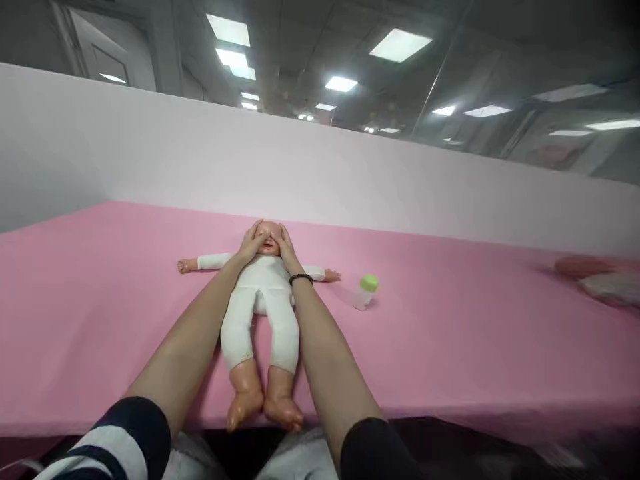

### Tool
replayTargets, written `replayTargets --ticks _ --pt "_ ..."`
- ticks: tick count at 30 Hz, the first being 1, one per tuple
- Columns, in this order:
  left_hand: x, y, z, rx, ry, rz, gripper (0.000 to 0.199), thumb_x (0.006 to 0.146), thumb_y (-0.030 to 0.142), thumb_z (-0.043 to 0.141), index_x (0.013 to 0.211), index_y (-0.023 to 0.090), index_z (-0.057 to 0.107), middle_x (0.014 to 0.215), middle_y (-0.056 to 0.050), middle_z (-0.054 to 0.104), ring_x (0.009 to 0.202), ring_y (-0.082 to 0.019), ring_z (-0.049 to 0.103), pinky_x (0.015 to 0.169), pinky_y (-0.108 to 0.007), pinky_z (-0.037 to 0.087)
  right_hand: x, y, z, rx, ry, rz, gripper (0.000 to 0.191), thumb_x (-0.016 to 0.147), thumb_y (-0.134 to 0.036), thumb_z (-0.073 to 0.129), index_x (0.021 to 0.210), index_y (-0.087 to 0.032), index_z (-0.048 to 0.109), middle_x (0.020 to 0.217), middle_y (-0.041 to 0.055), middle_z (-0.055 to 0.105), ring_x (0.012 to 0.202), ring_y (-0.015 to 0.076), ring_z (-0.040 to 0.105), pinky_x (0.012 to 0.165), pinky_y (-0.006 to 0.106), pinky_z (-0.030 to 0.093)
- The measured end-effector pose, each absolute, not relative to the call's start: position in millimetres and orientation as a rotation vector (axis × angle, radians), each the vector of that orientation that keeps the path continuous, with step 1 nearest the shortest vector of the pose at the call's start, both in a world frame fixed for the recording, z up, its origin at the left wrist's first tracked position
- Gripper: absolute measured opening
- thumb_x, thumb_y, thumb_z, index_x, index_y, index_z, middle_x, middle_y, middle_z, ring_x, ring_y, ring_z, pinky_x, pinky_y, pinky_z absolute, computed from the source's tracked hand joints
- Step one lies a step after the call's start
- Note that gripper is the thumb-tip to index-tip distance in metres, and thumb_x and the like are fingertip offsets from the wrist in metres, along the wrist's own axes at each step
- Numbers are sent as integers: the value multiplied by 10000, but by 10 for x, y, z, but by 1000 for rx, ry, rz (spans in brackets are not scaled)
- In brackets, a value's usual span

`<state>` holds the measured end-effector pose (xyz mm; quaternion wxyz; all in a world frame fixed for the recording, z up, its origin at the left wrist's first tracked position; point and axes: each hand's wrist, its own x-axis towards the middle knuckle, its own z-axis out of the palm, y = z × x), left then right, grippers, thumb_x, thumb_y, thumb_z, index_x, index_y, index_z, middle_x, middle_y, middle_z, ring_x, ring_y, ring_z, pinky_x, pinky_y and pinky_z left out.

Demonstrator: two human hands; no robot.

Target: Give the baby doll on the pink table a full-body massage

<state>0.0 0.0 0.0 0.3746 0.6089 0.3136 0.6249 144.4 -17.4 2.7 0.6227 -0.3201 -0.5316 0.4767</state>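
A baby doll (263, 275) with a white cloth body lies on its back, its arms spread out and its bare feet toward me. My left hand (251, 242) cups one side of the doll's head, fingers closed round it and the thumb over the face. On the other side, my right hand (287, 247) grips the head in the same way, its thumb near the eyes. The doll's eyes are hidden under my thumbs, while its mouth shows between them. To the right of the doll's hand is a small clear bottle (363, 297) with a green cap.
The doll lies on a pink padded table (440, 333), its feet at the front edge. Behind the table runs a low white wall (320, 173) with glass above it. A blurred reddish and whitish thing (595, 272) lies at the far right.
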Motion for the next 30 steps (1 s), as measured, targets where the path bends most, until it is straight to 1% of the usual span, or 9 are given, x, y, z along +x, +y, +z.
replayTargets --ticks 5,10,13,16,19,22,24,27,30 --pt "8 10 4 1515 812 1588 742 802 404 738 1477 175 535 1422 -131 599 1307 -308 568 1143 -446 434 1431 -125 -1 -721 -1214 1081 870 754 -476 726 1534 -238 421 1610 58 414 1430 224 469 1195 343 383" --pt "47 8 24 1458 819 1576 690 862 425 661 1490 182 515 1530 -127 513 1394 -303 507 1180 -436 393 1407 -80 17 -733 -1159 1117 761 816 -376 612 1533 -208 421 1625 46 392 1452 201 441 1208 333 366" --pt "56 -36 39 1416 798 1553 691 876 434 656 1510 213 495 1571 -104 476 1430 -306 471 1194 -436 378 1411 -90 24 -737 -1114 1158 739 840 -343 581 1550 -241 404 1633 10 384 1474 174 413 1224 331 346" --pt "-6 -134 52 1454 788 1492 755 871 456 678 1557 248 440 1634 -78 397 1495 -306 385 1231 -426 319 1458 -173 27 -662 -1127 1293 887 829 -404 685 1612 -345 271 1638 -11 377 1432 184 482 1190 373 413" --pt "-127 -272 69 1564 799 1355 946 813 462 774 1622 292 313 1697 -68 269 1549 -313 279 1249 -428 280 1535 -299 37 -587 -1195 1387 1117 742 -378 834 1635 -401 164 1643 9 372 1389 216 541 1151 395 471" --pt "-229 -403 98 1613 769 1203 1203 710 395 888 1658 323 151 1720 -98 182 1541 -347 290 1219 -443 344 1605 -396 53 -572 -1217 1463 1231 673 -267 891 1635 -420 139 1630 25 398 1354 245 581 1117 414 512" --pt "-261 -469 125 1623 719 1138 1302 663 357 924 1659 346 85 1726 -111 146 1526 -371 315 1191 -453 391 1635 -427 59 -574 -1218 1497 1289 625 -176 901 1630 -438 137 1633 24 394 1335 261 599 1086 426 542" --pt "-269 -539 167 1621 683 1113 1313 665 352 927 1655 364 65 1726 -112 143 1511 -388 337 1176 -466 412 1657 -440 62 -571 -1222 1517 1347 576 -88 897 1625 -449 134 1665 30 334 1343 277 592 1060 428 562" --pt "-267 -575 197 1607 682 1104 1286 682 361 920 1657 352 82 1714 -118 191 1500 -385 357 1186 -460 401 1665 -447 64 -550 -1229 1527 1366 563 -67 895 1629 -436 125 1686 40 284 1359 283 576 1063 423 556"
